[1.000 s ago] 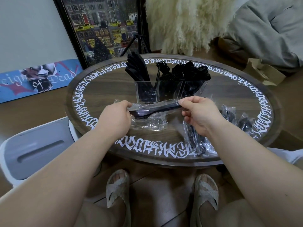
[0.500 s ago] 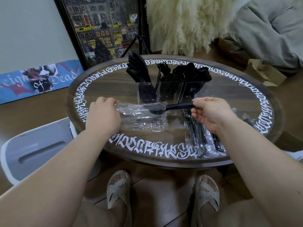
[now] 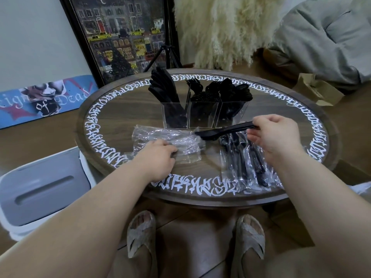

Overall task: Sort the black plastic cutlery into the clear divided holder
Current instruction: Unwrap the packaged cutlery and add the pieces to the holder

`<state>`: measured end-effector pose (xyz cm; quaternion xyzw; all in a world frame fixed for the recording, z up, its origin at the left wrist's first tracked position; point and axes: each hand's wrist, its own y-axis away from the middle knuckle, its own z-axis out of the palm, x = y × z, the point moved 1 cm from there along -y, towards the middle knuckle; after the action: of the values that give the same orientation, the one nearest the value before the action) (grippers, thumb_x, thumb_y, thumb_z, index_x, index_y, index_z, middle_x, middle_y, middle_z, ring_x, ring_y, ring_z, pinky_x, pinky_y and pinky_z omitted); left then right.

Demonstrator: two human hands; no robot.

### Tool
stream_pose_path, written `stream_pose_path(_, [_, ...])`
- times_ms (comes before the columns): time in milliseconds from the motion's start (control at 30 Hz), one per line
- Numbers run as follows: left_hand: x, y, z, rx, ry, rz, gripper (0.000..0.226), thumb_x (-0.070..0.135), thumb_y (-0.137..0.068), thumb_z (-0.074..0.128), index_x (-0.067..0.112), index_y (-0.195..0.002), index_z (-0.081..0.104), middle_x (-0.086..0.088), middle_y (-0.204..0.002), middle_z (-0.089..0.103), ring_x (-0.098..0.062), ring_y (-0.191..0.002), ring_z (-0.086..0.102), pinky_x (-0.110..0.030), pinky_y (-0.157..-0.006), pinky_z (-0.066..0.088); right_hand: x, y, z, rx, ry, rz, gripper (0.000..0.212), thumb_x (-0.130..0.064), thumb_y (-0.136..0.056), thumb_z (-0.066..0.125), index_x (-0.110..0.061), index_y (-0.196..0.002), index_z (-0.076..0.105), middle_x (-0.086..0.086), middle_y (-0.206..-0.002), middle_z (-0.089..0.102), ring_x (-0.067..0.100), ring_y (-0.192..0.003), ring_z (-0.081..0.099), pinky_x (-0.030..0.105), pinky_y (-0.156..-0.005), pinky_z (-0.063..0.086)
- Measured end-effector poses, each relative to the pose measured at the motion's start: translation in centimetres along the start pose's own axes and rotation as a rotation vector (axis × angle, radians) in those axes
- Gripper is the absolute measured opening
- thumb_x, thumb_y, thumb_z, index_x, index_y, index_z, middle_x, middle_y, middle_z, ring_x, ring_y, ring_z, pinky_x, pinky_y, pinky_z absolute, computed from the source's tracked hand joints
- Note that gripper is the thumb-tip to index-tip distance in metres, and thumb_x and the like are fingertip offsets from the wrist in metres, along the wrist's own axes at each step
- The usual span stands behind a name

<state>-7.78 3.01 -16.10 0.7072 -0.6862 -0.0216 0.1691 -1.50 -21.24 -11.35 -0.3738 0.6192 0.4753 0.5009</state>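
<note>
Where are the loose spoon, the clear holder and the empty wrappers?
spoon point(image 3: 224, 131), head view, mid handle
holder point(image 3: 202, 117), head view, front wall, middle compartment
wrappers point(image 3: 160, 136), head view, crumpled top
</note>
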Motion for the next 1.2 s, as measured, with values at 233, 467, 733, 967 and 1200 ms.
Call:
stream_pose_path(233, [2.4, -0.5, -1.1, 0.219, 0.138, 0.041, 0.041, 0.039, -0.101, 0.031, 0.016, -0.113, 0.062, -0.008, -0.120, 0.060, -0.025, -0.115, 0.050, -0.040, -0.098, 0.041, -0.7, 0.9, -1.2, -0.066, -0.242, 0.039, 0.015, 0.002, -0.089, 0.056, -0.007, -0.076, 0.055, 0.010, -0.078, 0.057, 0.014, -0.057, 0.060, 0.021, -0.058, 0.055])
stream_pose_path(467, [5.4, -1.0, -3.2, 0.376, 1.014, -0.055, 0.031, 0.040, -0.096, 0.048, 0.011, -0.100, 0.056, -0.003, -0.093, 0.069, -0.014, -0.067, 0.066, -0.034, -0.063, 0.052, -0.4, 1.9, -0.2, -0.406, 0.075, 0.071, 0.017, 0.007, -0.089, 0.054, -0.003, -0.075, 0.055, 0.015, -0.084, 0.059, 0.018, -0.064, 0.064, 0.028, -0.066, 0.059])
stream_pose_path(733, [6.1, -1.2, -3.9, 0.466, 0.981, 0.011, 0.013, 0.025, -0.094, 0.054, 0.012, -0.097, 0.055, 0.003, -0.074, 0.062, -0.013, -0.066, 0.058, -0.037, -0.069, 0.047, -0.3, 2.5, 1.4, -0.494, 0.757, -0.331, 0.013, -0.007, -0.081, 0.064, -0.019, -0.077, 0.067, -0.005, -0.075, 0.066, 0.019, -0.074, 0.064, 0.032, -0.074, 0.054])
stream_pose_path(967, [7.6, -0.5, -4.0, 0.380, 0.714, 0.130, 0.015, 0.023, -0.097, 0.049, 0.016, -0.110, 0.051, 0.002, -0.086, 0.060, -0.016, -0.079, 0.056, -0.031, -0.072, 0.045, -1.4, 2.7, 4.0, -0.452, 0.475, -0.525, 0.022, -0.014, -0.088, 0.059, -0.028, -0.100, 0.070, -0.015, -0.071, 0.060, -0.002, -0.062, 0.051, 0.016, -0.067, 0.040])
stream_pose_path(1200, [7.2, 0.0, -4.0, 0.331, 0.703, 0.158, 0.043, 0.014, -0.099, 0.044, 0.027, -0.139, 0.036, 0.009, -0.118, 0.055, -0.007, -0.100, 0.051, -0.003, -0.072, 0.037, -1.1, 2.5, 4.6, -0.449, 0.554, -0.569, 0.021, -0.011, -0.082, 0.066, -0.031, -0.084, 0.064, -0.017, -0.075, 0.061, -0.005, -0.062, 0.051, 0.009, -0.063, 0.038])
